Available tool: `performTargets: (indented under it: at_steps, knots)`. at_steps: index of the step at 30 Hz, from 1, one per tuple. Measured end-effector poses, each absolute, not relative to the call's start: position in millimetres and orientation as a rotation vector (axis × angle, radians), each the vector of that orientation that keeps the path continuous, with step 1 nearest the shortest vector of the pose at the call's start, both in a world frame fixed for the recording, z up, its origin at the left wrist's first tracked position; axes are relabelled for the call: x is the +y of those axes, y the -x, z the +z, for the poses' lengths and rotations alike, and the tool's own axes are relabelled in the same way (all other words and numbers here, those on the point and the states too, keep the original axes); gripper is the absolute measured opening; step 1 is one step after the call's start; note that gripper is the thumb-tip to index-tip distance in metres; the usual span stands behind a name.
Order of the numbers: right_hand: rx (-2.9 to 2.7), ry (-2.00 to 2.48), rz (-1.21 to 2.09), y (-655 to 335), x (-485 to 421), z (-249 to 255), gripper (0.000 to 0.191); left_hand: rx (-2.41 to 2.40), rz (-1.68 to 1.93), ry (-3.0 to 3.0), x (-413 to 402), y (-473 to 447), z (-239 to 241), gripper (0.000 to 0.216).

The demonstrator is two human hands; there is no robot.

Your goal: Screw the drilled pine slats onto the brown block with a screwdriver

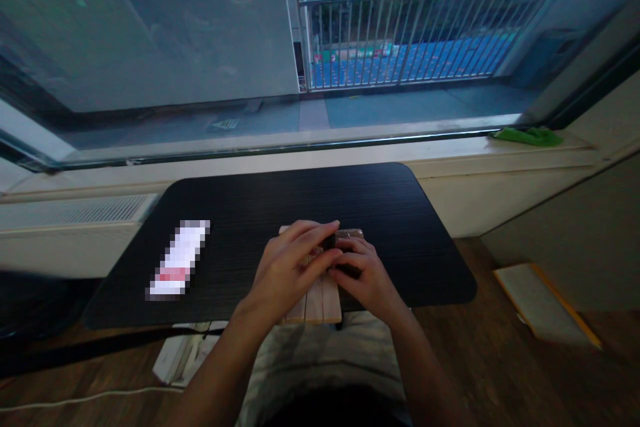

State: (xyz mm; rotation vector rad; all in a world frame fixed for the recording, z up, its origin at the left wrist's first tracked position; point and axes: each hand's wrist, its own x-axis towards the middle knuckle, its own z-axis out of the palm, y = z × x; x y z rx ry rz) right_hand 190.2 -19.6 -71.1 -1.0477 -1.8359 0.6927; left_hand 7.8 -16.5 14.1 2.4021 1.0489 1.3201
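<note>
Both hands meet over a pale wooden slatted board point(314, 303) at the near edge of the black table. My left hand point(295, 257) arches over the board, its thumb and fingers closing round a small dark brown piece with a glossy edge point(350, 233). From the other side, my right hand point(365, 267) has curled fingers on the same piece, close to the left fingertips. Most of the piece is hidden under the fingers, so its kind cannot be made out. The board's slats run towards me, with its upper part covered by my left hand.
A phone-like bright object point(179, 260), blurred out, lies on the left of the black table point(300, 193). Behind the table are a window sill point(450, 155) with a green cloth point(529, 137) and a white radiator point(75, 217). A flat orange-edged panel point(547, 303) rests on the floor at right.
</note>
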Motion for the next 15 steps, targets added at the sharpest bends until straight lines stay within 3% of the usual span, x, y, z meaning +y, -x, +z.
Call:
performTargets:
  at_steps: [8, 15]
  knots:
    - [-1.823, 1.03, 0.687, -190.9, -20.7, -71.0, 0.024, 1.072, 1.312, -2.408, -18.0, -7.3, 16.3, 0.033]
    - [-1.716, 1.01, 0.684, -190.3, -21.5, -74.8, 0.022, 1.021, 1.344, -2.415, -17.8, -7.6, 16.8, 0.033]
